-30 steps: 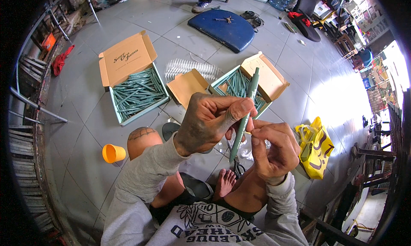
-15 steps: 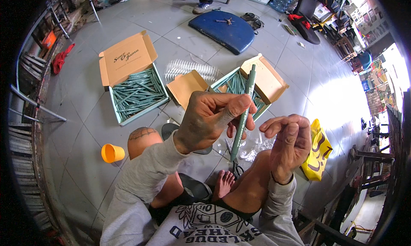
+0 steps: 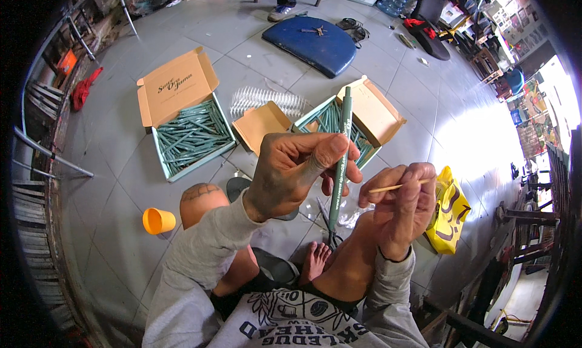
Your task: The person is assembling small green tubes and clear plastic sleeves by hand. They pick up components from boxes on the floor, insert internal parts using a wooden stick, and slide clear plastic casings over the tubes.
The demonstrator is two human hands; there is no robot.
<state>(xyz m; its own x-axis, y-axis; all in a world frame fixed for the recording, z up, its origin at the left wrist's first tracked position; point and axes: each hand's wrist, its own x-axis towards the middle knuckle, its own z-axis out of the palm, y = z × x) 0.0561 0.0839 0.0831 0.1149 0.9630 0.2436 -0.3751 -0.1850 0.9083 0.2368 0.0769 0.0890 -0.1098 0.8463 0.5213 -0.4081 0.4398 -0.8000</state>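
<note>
- The left hand (image 3: 297,169) is gripping a long green pen-like stick (image 3: 341,160) between thumb and fingers, holding it nearly upright at the centre of the view, its top pointing to 12 o'clock.
- The right hand (image 3: 400,205) is sitting at 3 o'clock from the left hand, pinching a thin pale wooden stick (image 3: 397,187) that is lying almost level, just beside the green stick but not touching it.
- A pair of scissors (image 3: 327,224) is lying on the floor at 6 o'clock from the green stick, partly hidden behind it.
- 2 open cardboard boxes are standing on the tiled floor: the left box (image 3: 182,114), at 10 o'clock from the hands, is holding a layer of green sticks; the right box (image 3: 370,114), at 12 o'clock, is partly hidden behind the held stick.
- A heap of clear plastic sleeves (image 3: 260,98) is lying between the 2 boxes.
- An orange cup (image 3: 157,220) is lying on its side at 9 o'clock, near the person's bare knee (image 3: 203,199).
- A yellow bag (image 3: 448,217) is resting at 3 o'clock from the right hand.
- A blue seat panel (image 3: 315,42) is lying at 12 o'clock, well apart from the boxes.
</note>
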